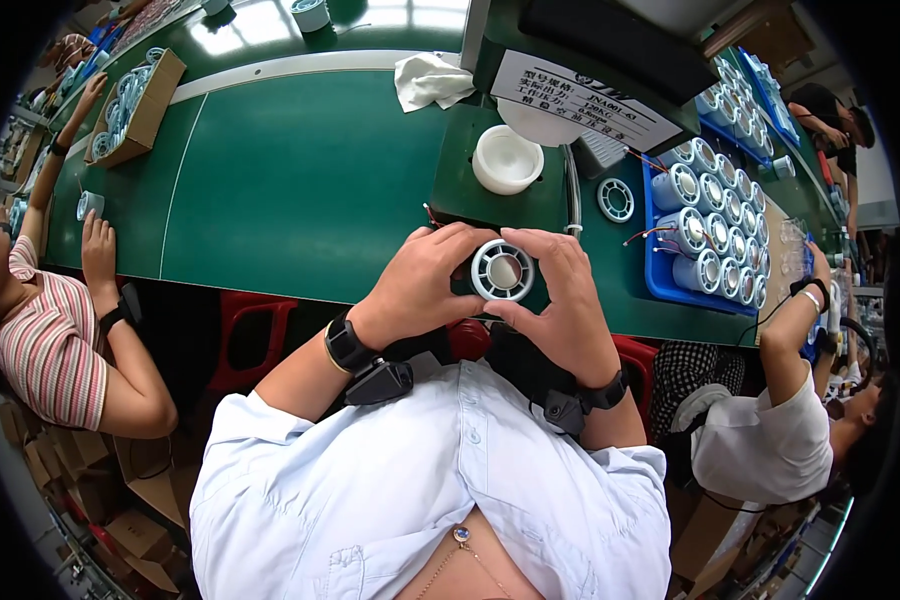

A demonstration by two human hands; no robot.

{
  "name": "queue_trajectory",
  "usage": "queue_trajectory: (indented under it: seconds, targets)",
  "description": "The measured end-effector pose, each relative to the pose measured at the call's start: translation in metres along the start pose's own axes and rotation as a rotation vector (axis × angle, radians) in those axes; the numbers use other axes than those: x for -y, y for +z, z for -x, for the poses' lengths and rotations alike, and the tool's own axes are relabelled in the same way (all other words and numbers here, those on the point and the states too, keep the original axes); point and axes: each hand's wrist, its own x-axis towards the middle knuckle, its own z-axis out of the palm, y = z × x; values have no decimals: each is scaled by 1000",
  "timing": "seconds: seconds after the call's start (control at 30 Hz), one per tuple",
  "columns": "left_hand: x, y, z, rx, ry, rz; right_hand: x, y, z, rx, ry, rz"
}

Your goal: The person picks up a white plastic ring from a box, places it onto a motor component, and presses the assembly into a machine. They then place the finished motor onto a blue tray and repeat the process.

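Note:
Between my two hands, at the table's front edge, is a pale-blue round housing with a spoked ring face (503,270), turned up toward me. My left hand (415,280) closes on its left side, thumb at the lower rim. From the other side, my right hand (562,295) grips it with the fingers over the top and the thumb below. Thin wires with a small connector (431,214) show by my left fingers. Just beyond my hands, a white round cup (507,160) sits on the green base of a press (590,75).
To the right, a loose spoked ring (615,200) lies by a blue tray (660,278) holding several similar wired housings. A white cloth (430,82) rests left of the press. Far left stands a cardboard box (150,120) of parts. Co-workers sit on both sides.

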Motion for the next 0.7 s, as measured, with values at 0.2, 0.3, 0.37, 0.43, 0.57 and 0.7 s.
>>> queue_trajectory:
  seconds: [0.2, 0.3, 0.37, 0.43, 0.57, 0.7]
  targets:
    - [-1, 0, -1, 1, -6, -2, -3, -1, 4, -7, 2, 64]
    - [-2, 0, -1, 2, -10, -12, -3, -1, 4, 7, 5, 68]
    - [-2, 0, -1, 4, -25, -8, -4, -1, 4, 12, 6, 68]
    - [-2, 0, -2, 6, -32, -8, -6, -1, 5, 10, 8, 50]
    - [-2, 1, -2, -2, -10, -33, -8, -1, 7, -26, -35, 24]
    - [-6, -4, -7, -60, 65, 58, -20, -9, 17, -158, -55, -34]
